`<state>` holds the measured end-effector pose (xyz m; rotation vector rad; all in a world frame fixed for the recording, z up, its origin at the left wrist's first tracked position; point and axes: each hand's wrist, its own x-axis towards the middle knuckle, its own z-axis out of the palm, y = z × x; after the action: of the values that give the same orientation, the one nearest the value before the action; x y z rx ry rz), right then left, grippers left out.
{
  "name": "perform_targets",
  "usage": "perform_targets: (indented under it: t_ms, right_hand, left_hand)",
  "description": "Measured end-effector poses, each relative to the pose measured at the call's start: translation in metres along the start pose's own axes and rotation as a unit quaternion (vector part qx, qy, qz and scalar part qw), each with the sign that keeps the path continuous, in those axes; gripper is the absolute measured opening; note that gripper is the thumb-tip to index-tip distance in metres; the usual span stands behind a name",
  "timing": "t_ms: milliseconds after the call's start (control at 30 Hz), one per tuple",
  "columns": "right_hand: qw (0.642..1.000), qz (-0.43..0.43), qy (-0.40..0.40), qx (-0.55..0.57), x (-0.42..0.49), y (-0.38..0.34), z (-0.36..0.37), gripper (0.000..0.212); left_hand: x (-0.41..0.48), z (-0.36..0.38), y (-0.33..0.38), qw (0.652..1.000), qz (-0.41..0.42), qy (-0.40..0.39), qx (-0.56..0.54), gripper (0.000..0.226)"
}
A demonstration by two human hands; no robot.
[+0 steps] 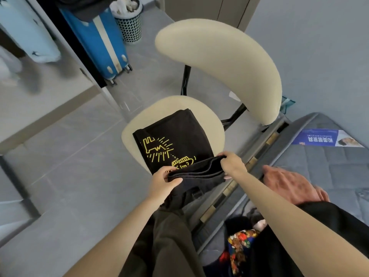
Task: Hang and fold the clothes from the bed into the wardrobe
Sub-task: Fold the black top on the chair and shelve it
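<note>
A folded black T-shirt with a yellow line drawing (175, 140) lies on the cream seat of a chair (215, 126). Just in front of it I hold a folded dark garment (197, 174) by both ends. My left hand (161, 182) grips its left end, thumb on top. My right hand (232, 163) grips its right end. The garment's lower part hangs down over my legs. More clothes, one with a colourful print (239, 246), lie on the grey mattress (329, 170) at the lower right.
Another person's hand (289, 182) rests on the mattress edge, right of my right arm. A blue suitcase (99, 39) and a perforated bin (129, 23) stand at the back. The open wardrobe (26, 37) with hanging clothes is at the upper left. Grey tiled floor lies left of the chair.
</note>
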<state>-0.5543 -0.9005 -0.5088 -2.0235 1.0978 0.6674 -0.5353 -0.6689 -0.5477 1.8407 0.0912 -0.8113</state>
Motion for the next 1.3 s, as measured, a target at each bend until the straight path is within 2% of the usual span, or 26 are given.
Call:
perform_targets:
  t_ms: [100, 167, 233, 300, 367, 433, 500, 567, 633, 667, 767, 800, 900, 933, 967, 1000, 1033, 1067, 1100, 1133, 1200, 1300]
  right_hand:
    - [0.99, 0.009, -0.016, 0.141, 0.027, -0.007, 0.019, 0.033]
    - [0.984, -0.007, -0.016, 0.177, 0.043, -0.001, 0.032, 0.032]
    - [0.988, -0.026, -0.039, 0.144, 0.056, 0.013, 0.046, 0.043]
    - [0.989, -0.022, -0.074, 0.127, 0.063, 0.031, 0.059, 0.065]
    - [0.989, -0.012, -0.095, 0.112, 0.068, 0.046, 0.071, 0.081]
    - [0.997, -0.019, -0.073, 0.036, 0.076, 0.056, 0.082, 0.084]
    - [0.996, -0.046, -0.024, -0.067, 0.081, 0.058, 0.089, 0.074]
    - [0.99, -0.097, 0.034, -0.099, 0.083, 0.058, 0.092, 0.049]
    - [0.982, -0.17, 0.08, -0.036, 0.079, 0.062, 0.092, 0.02]
    - [0.975, -0.199, 0.098, 0.001, 0.076, 0.064, 0.092, 0.015]
    - [0.963, -0.219, 0.153, 0.047, 0.07, 0.072, 0.094, 0.015]
    - [0.963, -0.209, 0.165, 0.051, 0.072, 0.074, 0.096, 0.016]
    - [0.975, -0.151, 0.15, 0.057, 0.084, 0.076, 0.104, 0.017]
    - [0.976, -0.141, 0.162, 0.029, 0.086, 0.075, 0.107, 0.021]
    - [0.967, -0.15, 0.202, -0.026, 0.087, 0.075, 0.108, 0.028]
    - [0.946, -0.183, 0.254, -0.089, 0.086, 0.075, 0.11, 0.034]
    - [0.915, -0.24, 0.295, -0.135, 0.084, 0.073, 0.111, 0.037]
    - [0.884, -0.311, 0.309, -0.162, 0.082, 0.073, 0.113, 0.04]
    - [0.857, -0.386, 0.29, -0.184, 0.082, 0.076, 0.114, 0.043]
    - [0.835, -0.447, 0.243, -0.207, 0.082, 0.081, 0.116, 0.048]
    - [0.812, -0.495, 0.123, -0.283, 0.083, 0.095, 0.118, 0.064]
    - [0.782, -0.467, 0.016, -0.412, 0.092, 0.114, 0.114, 0.095]
  left_hand:
    - [0.022, -0.003, -0.016, 0.99, -0.084, 0.084, -0.08, 0.043]
    - [0.034, -0.004, -0.028, 0.982, -0.123, 0.103, -0.104, 0.059]
    - [0.039, -0.002, -0.044, 0.976, -0.15, 0.108, -0.118, 0.07]
    - [0.035, 0.004, -0.062, 0.967, -0.192, 0.099, -0.133, 0.071]
    - [0.029, 0.014, -0.078, 0.963, -0.219, 0.068, -0.14, 0.055]
    - [0.028, 0.024, -0.09, 0.965, -0.227, 0.062, -0.113, 0.044]
    - [0.031, 0.028, -0.097, 0.967, -0.219, 0.087, -0.102, 0.039]
    - [0.034, 0.031, -0.103, 0.973, -0.173, 0.12, -0.094, 0.031]
    - [0.033, 0.032, -0.104, 0.983, -0.086, 0.148, -0.064, 0.022]
    - [0.031, 0.033, -0.103, 0.985, -0.045, 0.162, -0.041, 0.021]
    - [0.036, 0.037, -0.1, 0.979, 0.023, 0.201, 0.006, 0.026]
    - [0.042, 0.038, -0.101, 0.979, 0.018, 0.204, 0.006, 0.029]
    - [0.056, 0.039, -0.101, 0.978, -0.09, 0.187, -0.009, 0.042]
    - [0.055, 0.038, -0.102, 0.976, -0.1, 0.193, 0.024, 0.049]
    - [0.052, 0.037, -0.103, 0.969, -0.064, 0.215, 0.099, 0.054]
    - [0.048, 0.037, -0.104, 0.95, 0.018, 0.238, 0.201, 0.056]
    - [0.044, 0.038, -0.107, 0.915, 0.127, 0.243, 0.295, 0.057]
    - [0.043, 0.04, -0.109, 0.88, 0.227, 0.214, 0.359, 0.058]
    - [0.043, 0.043, -0.11, 0.851, 0.298, 0.153, 0.405, 0.058]
    - [0.043, 0.046, -0.111, 0.828, 0.332, 0.092, 0.443, 0.059]
    - [0.047, 0.053, -0.115, 0.812, 0.306, 0.008, 0.497, 0.071]
    - [0.057, 0.056, -0.129, 0.785, 0.228, -0.044, 0.575, 0.118]
